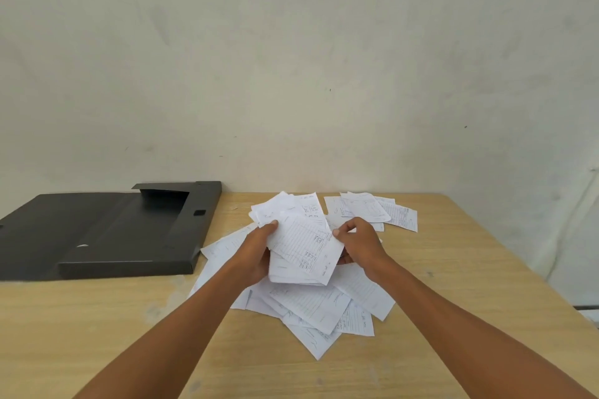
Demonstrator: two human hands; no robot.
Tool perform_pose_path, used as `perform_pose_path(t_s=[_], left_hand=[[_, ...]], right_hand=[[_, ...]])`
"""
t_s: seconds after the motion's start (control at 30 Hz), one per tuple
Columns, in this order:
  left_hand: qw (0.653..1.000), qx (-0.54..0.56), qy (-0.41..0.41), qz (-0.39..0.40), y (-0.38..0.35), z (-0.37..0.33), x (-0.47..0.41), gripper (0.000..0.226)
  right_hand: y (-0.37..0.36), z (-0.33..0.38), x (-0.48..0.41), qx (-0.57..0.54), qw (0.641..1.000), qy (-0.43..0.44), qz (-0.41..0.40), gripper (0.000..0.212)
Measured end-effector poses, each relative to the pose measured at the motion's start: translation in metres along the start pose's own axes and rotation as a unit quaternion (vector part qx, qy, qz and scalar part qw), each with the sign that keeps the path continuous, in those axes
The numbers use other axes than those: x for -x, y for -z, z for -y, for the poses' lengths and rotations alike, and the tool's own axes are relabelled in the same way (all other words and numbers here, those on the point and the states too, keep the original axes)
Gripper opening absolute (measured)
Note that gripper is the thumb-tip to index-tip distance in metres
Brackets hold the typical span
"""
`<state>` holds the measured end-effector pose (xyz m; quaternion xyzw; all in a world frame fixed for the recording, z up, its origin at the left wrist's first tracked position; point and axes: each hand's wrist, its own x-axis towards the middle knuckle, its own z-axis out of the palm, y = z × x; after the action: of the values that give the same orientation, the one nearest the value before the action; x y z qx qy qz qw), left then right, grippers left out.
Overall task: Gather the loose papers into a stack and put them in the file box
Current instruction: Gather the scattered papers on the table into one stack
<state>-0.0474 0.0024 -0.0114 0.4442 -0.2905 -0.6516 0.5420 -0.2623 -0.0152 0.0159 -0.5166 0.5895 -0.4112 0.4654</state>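
A small bundle of white ruled papers [301, 249] is held above the table between both hands. My left hand [256, 253] grips its left edge, thumb on top. My right hand [356, 243] pinches its right edge. Under and around them lie several loose papers [311, 304] scattered in a messy pile, with more loose sheets [379, 210] near the table's far edge. The dark grey file box [107, 230] lies open and flat at the left of the table, apart from my hands.
The light wooden table [453, 301] stands against a plain pale wall [291, 58]. Its right edge runs diagonally down to the lower right. The file box overhangs the view's left edge.
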Motion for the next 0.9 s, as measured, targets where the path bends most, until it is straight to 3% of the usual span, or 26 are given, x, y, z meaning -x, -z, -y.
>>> perform_pose_path(t_s=[0.17,0.27,0.4,0.5,0.6,0.8,0.9], left_hand=[[0.998,0.057,0.007,-0.011,-0.001,0.011,0.001,0.025],[0.998,0.058,0.011,0.001,-0.006,0.012,0.003,0.028],[1.000,-0.014,-0.015,0.020,-0.012,0.014,0.004,0.032],[0.996,-0.070,-0.040,-0.047,-0.016,0.016,0.002,0.033],[0.984,-0.139,-0.050,-0.104,-0.017,0.014,-0.004,0.029],[0.961,-0.210,-0.128,-0.125,-0.012,-0.005,-0.025,0.030],[0.954,-0.249,-0.135,-0.102,-0.008,-0.009,-0.041,0.033]], right_hand=[[-0.003,-0.005,-0.001,0.054,0.993,0.013,-0.100,0.013],[-0.005,-0.007,0.001,0.033,0.995,-0.016,-0.097,0.017],[-0.012,-0.010,0.003,0.113,0.992,0.002,-0.050,0.014],[-0.020,-0.010,0.007,0.253,0.966,0.055,-0.003,0.016],[-0.019,-0.009,0.005,0.340,0.934,0.102,-0.031,0.033],[0.023,-0.016,-0.037,0.373,0.912,0.122,-0.117,0.016],[0.049,-0.020,-0.075,0.399,0.901,0.085,-0.144,0.026]])
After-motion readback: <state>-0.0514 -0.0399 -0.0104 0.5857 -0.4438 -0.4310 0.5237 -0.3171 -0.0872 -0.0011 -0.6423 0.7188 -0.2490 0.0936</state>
